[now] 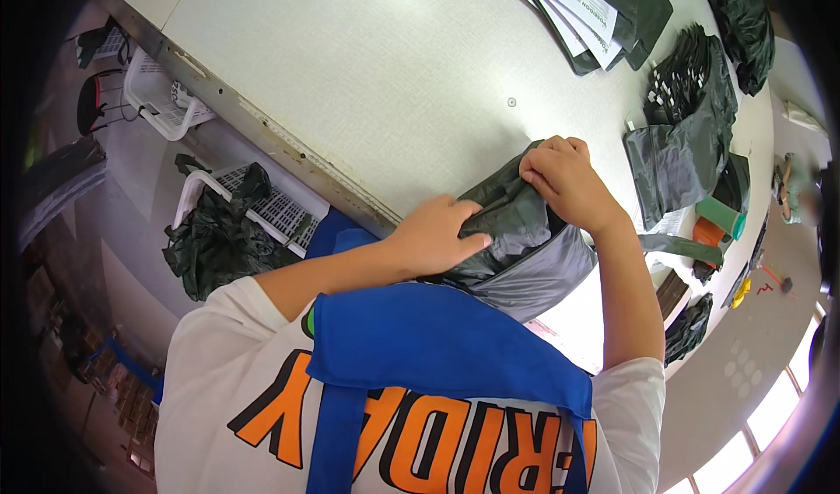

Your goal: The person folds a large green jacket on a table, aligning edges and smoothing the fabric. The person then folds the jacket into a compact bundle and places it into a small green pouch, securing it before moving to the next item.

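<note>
A shiny dark green-grey fabric item [516,231], gathered and folded, lies at the table's near edge against my body. Its lighter grey side [547,275] bulges toward me. My right hand [570,183] is closed on the upper edge of the fabric, fingers curled and thumb pressed in. Resting on the left part of the cloth is my left hand [437,233], thumb and fingers apart with fabric showing between them. The folds hide whether the item is a bag or a garment part.
On the white table [350,65], dark fabric pieces with white papers [577,8] lie at the far right. A bundle of dark pieces [691,126] sits nearer, beside a green spool [722,217]. White baskets [188,201], one heaped with dark cloth [223,245], stand below the left edge.
</note>
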Available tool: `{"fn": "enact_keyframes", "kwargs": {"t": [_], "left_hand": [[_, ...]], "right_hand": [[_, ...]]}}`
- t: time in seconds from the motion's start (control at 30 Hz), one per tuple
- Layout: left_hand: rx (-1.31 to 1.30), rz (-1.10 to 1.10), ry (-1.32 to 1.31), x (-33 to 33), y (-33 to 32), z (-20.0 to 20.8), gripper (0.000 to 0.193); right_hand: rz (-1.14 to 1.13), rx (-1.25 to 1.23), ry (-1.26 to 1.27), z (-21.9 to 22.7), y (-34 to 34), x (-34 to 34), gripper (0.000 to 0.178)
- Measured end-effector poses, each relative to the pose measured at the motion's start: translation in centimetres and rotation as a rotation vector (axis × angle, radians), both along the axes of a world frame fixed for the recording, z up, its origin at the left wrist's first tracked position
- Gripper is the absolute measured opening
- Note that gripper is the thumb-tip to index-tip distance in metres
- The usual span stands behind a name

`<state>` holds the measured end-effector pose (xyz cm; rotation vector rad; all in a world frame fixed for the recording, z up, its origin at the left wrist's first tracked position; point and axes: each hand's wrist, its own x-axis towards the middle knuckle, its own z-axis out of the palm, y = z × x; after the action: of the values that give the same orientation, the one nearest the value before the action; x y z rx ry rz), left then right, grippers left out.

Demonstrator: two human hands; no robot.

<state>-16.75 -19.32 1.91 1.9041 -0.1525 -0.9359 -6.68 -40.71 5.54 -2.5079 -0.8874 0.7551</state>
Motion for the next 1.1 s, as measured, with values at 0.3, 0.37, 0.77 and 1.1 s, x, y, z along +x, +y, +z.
{"fn": "enact_keyframes", "kwargs": {"t": [0.3,0.37,0.77,1.1], "left_hand": [[-0.23,-0.022,0.266,0.3,-0.5,-3.8,0.059],[-0.084,0.067,-0.143,0.5,-1.7,-3.3,0.061],[-0.293,0.038,-0.316,1.0,-5.2,-1.9,0.043],[-0.524,-0.014,0.098,1.4,-4.9,-1.5,0.046]], "right_hand": [[-0.034,-0.225,-0.027,-2.9,0.8,-0.3,0.018],[-0.159,-0.204,-0.1,-3.3,0.9,-0.3,0.028],[-0.843,0.399,0.094,-0.9,-5.7,-6.3,0.027],[-0.885,0.322,0.261,1.7,-5.5,-7.2,0.038]]}}
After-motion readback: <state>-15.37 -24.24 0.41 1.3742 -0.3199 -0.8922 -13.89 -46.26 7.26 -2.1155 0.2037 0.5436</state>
